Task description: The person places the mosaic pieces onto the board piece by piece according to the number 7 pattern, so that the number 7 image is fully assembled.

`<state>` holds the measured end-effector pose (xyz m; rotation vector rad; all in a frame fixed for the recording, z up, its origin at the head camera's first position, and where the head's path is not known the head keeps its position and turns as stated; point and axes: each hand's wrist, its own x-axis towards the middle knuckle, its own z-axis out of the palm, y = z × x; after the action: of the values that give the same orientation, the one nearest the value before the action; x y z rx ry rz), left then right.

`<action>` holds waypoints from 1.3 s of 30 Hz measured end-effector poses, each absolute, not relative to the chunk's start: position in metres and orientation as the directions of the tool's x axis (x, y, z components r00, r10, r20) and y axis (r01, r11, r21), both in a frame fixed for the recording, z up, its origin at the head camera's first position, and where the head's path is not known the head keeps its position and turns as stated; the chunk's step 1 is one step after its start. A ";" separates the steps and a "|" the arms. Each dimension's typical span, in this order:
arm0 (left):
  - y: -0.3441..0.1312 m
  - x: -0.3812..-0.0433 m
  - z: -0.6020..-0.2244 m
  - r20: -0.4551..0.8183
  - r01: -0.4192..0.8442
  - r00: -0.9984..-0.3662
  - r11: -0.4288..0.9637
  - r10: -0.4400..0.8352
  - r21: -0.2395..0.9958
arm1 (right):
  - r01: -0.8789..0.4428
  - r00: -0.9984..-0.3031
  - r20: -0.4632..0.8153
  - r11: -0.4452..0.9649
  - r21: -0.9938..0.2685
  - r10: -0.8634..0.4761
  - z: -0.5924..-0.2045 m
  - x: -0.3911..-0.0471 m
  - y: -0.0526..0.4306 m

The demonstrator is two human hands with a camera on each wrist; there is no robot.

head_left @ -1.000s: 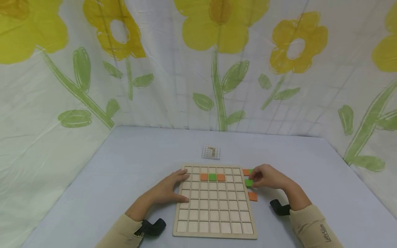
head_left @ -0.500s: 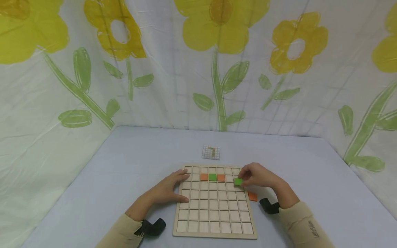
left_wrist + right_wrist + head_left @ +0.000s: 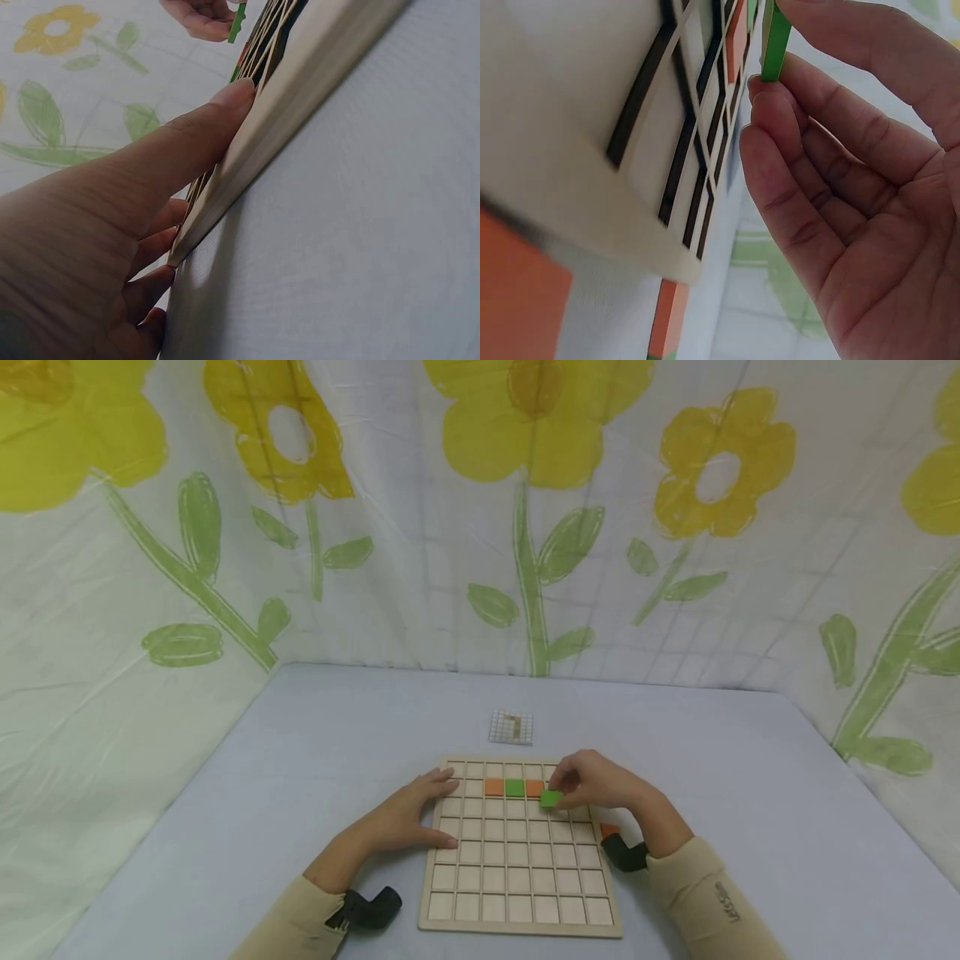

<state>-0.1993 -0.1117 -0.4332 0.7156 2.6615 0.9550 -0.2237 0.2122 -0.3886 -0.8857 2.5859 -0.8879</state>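
A pale wooden grid board (image 3: 519, 928) lies on the table. In its second row sit an orange tile (image 3: 494, 787), a green tile (image 3: 514, 787) and another orange tile (image 3: 533, 787). My right hand (image 3: 600, 783) pinches a loose green tile (image 3: 777, 46) between thumb and fingers; the right wrist view has it above the grid. That tile is near the right-hand orange one, over the board's right part. My left hand (image 3: 411, 814) rests on the board's left edge, fingers spread, its thumb (image 3: 234, 94) on the rim.
A small card (image 3: 512, 727) with a coloured grid pattern lies beyond the board. Right of the board is an orange tile (image 3: 609, 831), partly covered by the black wrist mount (image 3: 624, 853). Farther along that side, the right wrist view has another orange tile (image 3: 669, 319).
My right hand has picked the green tile up from beside the board and carried it left over the grid. The left hand has stayed on the board's edge.
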 end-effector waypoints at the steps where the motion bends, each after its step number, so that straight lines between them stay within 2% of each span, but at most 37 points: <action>1: -0.112 -0.199 -0.433 -0.044 0.370 -0.856 0.668 0.516 0.645 | -0.464 -0.777 -0.053 0.627 -0.626 -0.627 -0.388 -0.224 0.210; 39: -0.112 -0.199 -0.433 -0.040 0.366 -0.860 0.670 0.509 0.646 | -0.423 -0.793 -0.082 0.642 -0.639 -0.604 -0.398 -0.219 0.191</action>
<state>-0.1994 -0.1116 -0.4331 0.7091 2.6678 0.9611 -0.2187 0.1912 -0.3977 -0.8263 2.5757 -0.8946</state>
